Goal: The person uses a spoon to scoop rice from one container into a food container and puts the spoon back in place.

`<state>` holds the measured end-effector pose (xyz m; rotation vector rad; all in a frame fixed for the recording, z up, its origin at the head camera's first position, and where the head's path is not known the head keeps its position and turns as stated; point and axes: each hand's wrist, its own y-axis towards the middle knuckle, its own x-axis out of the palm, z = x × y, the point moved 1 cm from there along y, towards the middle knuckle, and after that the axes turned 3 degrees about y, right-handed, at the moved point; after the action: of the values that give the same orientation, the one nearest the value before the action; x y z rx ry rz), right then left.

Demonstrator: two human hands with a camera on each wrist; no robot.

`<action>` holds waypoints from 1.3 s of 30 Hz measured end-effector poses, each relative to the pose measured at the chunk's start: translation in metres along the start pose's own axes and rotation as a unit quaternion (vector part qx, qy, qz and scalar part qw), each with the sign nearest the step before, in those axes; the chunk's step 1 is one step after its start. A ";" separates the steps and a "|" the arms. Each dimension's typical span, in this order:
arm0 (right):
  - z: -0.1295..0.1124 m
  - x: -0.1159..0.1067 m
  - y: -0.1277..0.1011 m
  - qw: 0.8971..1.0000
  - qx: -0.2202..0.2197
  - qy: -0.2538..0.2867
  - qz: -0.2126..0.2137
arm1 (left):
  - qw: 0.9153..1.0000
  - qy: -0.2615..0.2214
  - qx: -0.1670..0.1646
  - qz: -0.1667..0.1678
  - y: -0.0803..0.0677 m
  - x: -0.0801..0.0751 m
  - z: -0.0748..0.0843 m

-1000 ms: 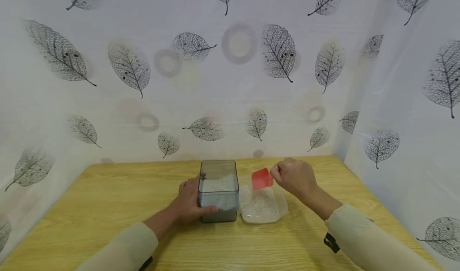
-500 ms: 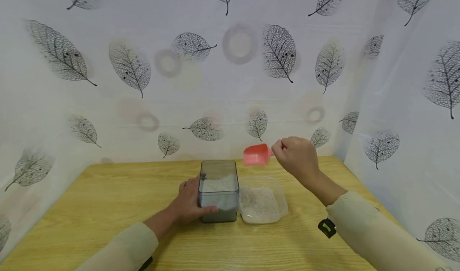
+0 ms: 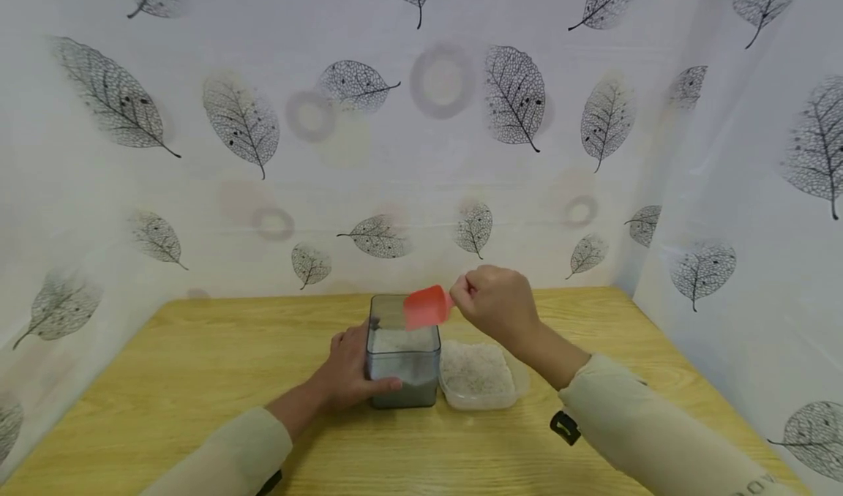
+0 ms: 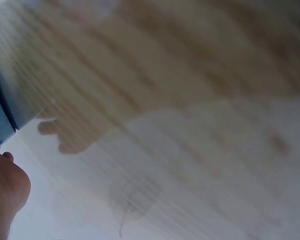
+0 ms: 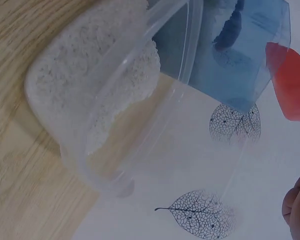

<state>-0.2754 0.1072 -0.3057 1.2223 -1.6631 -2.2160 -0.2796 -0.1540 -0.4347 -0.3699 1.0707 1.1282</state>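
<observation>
A tall clear grey-tinted container (image 3: pixel 402 357), partly filled with white grains, stands on the wooden table (image 3: pixel 197 379). My left hand (image 3: pixel 349 370) grips its left side, thumb across the front. My right hand (image 3: pixel 494 306) pinches the handle of a red scoop (image 3: pixel 426 307), which hangs tilted over the container's open top. To the right, touching the container, sits a low clear tub (image 3: pixel 479 376) of white grains. The right wrist view shows that tub (image 5: pixel 105 95), the grey container (image 5: pixel 235 55) and the scoop (image 5: pixel 291 82). The left wrist view is blurred, with only the container's edge (image 4: pixel 2 117) showing.
Leaf-patterned white sheeting (image 3: pixel 421 130) walls in the table at the back and both sides. Bare wooden tabletop lies to the left of the container and in front of both vessels.
My right hand lifted the red scoop out of the low tub, raised it, then carried it left and down over the tall container. My left hand has stayed on the container.
</observation>
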 end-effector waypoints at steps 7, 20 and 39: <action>-0.018 0.018 -0.006 0.999 -0.032 -0.025 -0.032 | 1.000 -0.002 -0.008 -0.004 0.000 0.000 0.000; -0.045 0.042 0.004 0.985 -0.050 -0.060 -0.155 | 1.000 -0.007 0.000 0.000 -0.002 -0.001 0.000; -0.047 0.051 -0.002 0.954 0.094 0.015 -0.284 | 1.000 0.001 -0.004 -0.005 0.001 -0.002 0.004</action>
<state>-0.2778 0.0455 -0.3371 1.9872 -1.6996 -2.3405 -0.2784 -0.1517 -0.4313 -0.3822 1.0654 1.1245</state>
